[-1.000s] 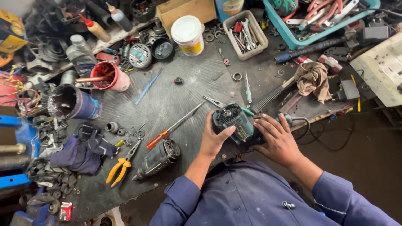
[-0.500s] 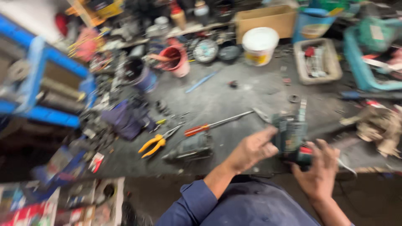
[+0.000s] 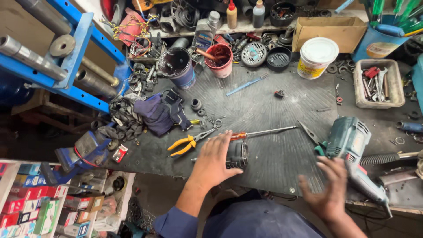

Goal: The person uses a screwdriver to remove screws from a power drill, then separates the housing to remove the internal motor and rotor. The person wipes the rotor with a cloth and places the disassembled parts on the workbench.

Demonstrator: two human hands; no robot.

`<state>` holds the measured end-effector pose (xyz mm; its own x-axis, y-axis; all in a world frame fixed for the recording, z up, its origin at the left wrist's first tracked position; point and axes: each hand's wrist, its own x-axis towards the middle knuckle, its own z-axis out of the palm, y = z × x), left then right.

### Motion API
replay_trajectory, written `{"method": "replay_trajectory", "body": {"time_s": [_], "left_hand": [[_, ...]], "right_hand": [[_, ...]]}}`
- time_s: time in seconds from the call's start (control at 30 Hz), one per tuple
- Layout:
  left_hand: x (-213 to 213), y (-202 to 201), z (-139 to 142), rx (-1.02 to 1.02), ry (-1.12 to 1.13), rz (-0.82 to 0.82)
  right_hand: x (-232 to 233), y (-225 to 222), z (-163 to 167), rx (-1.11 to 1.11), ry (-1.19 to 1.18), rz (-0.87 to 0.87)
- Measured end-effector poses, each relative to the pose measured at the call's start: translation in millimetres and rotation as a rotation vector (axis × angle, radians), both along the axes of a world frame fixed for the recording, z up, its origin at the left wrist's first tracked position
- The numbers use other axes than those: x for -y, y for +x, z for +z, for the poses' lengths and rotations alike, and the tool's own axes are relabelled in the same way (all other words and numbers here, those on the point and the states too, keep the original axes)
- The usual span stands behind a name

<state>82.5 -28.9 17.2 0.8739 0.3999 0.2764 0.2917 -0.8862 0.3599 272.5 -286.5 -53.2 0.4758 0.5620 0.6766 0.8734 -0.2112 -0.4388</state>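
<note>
My left hand (image 3: 214,159) lies on a dark cylindrical motor part (image 3: 238,155) near the front edge of the ribbed black bench mat (image 3: 264,105), fingers wrapped over it. Blurred and with its fingers spread, my right hand (image 3: 327,188) hovers empty over the front edge, just below a teal power drill (image 3: 350,143) that lies on the mat. A red-handled screwdriver (image 3: 260,132) rests just behind the motor part, and yellow-handled pliers (image 3: 189,142) lie to its left.
A white lidded tub (image 3: 316,57), red pot (image 3: 219,59) and dark tin (image 3: 177,66) stand at the back among loose parts. A tray of wrenches (image 3: 378,83) is at right, a dark blue cloth (image 3: 158,112) at left, a blue steel rack (image 3: 66,57) beyond it.
The view has swung left. Both hands have let go of the teal drill, which now lies on the mat. My left hand has moved left onto the dark motor part.
</note>
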Motion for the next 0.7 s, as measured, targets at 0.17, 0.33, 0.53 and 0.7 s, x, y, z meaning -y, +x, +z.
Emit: {"method": "replay_trajectory", "body": {"time_s": [0.17, 0.33, 0.53, 0.7], "left_hand": [[-20.5, -3.1, -25.0, -0.105, -0.157, -0.151], [-15.3, -17.0, -45.6, 0.028, -0.11, -0.142], [-19.2, -35.3, -55.6, 0.188, -0.066, -0.31], [-45.5, -32.5, -49.8, 0.228, -0.193, -0.513]], "right_hand": [[-51.7, -36.1, 10.6, -0.495, -0.163, 0.268], [-92.7, -53.7, 7.0, -1.163, -0.333, 0.313], [-112.5, -61.3, -1.8, -1.271, -0.441, 0.175], [-109.0, -60.3, 12.3, -1.049, -0.487, 0.213]]}}
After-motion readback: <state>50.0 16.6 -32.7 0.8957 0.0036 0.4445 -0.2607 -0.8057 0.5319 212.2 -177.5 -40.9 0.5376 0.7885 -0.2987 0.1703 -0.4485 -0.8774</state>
